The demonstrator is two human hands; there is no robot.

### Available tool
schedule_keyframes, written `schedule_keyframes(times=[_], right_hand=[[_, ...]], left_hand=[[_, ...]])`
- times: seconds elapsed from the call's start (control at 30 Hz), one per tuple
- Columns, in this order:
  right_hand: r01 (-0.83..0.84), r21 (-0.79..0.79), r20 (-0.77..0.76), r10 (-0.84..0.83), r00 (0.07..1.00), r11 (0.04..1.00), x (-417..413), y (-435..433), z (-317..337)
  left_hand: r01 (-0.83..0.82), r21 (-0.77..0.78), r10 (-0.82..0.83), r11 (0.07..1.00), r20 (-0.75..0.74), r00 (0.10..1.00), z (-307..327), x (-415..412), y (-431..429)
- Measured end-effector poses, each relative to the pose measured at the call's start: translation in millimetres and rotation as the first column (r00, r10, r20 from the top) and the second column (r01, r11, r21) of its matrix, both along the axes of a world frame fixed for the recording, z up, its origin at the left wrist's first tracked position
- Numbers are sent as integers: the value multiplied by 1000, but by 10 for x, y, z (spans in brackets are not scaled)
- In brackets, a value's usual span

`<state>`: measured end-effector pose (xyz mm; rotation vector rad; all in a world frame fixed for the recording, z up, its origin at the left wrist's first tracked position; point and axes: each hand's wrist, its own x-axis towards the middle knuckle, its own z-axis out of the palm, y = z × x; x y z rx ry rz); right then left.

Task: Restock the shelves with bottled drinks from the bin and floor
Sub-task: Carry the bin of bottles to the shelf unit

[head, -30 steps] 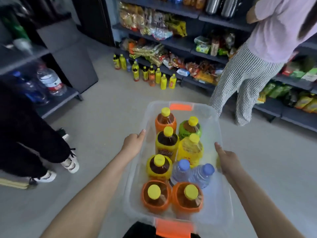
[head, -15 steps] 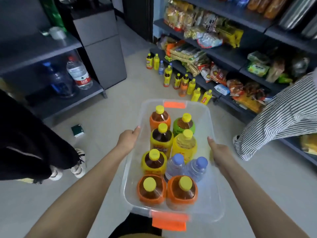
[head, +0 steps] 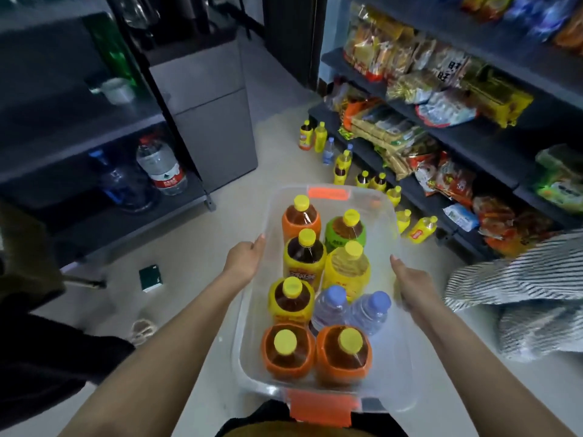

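Well, the bin (head: 389, 222) has not been set down. The left hand (head: 243, 260) and right hand (head: 410, 283) each grip a long side of it, thumbs lying along the rim and the other fingers tucked under it, mostly out of sight. Between the two sets of fingers stand the nine bottles (head: 304, 257), upright and packed just as they were a second ago: four with yellow labels or sleeves, three orange, one green, two blue-capped waters.

What has changed is the carrier's heading. Over the last second they have walked on and turned. The floor bottles (head: 342, 167), lined up against the foot of the snack shelves (head: 441, 137), now lie much nearer, just beyond the fingers and off to the right. The person in striped trousers (head: 520, 279), who stood ahead, is now just past the right fingers. Left of the fingers, the dark shelf (head: 94, 146) with large water jugs has come fully into view.

To my eye this is the carrying stage, with nothing shelved yet. The load looks steady, and a landing spot seems close.
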<state>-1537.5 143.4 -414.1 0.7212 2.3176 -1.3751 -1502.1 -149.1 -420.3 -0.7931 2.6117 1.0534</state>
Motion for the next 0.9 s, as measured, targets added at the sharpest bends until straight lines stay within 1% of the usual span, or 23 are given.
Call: schedule_keyframes(times=[0.17, 0.33, 0.47, 0.57, 0.7, 0.8, 0.9], right_hand=[[-105, 29, 12, 104, 994, 994, -1270, -236, -99], [-173, -15, 46, 174, 984, 985, -2486, -515, -196], [-278, 31, 49, 276, 960, 960, -3407, -896, -212], [-320, 22, 31, 319, 947, 947, -3845, -1147, -249], [-418, 114, 108, 407, 907, 901, -4491, -1656, -455], [-392, 80, 124, 381, 916, 917, -4912, -2041, -657], [-430, 60, 162, 417, 895, 901, -5234, -2418, -812]], left_hand=[[-92, 16, 91, 996, 23, 996, -174, -1030, -190], [-203, 37, 203, 978, 22, 979, -215, -1924, -383], [-301, 61, 299, 952, 37, 953, -283, -2600, -684], [-329, 59, 328, 942, 39, 944, -330, -2925, -889], [-396, 87, 392, 914, 62, 918, -552, -3420, -1297], [-407, 89, 400, 909, 88, 912, -760, -3777, -1659], [-439, 79, 429, 895, 116, 896, -935, -4053, -1957]])
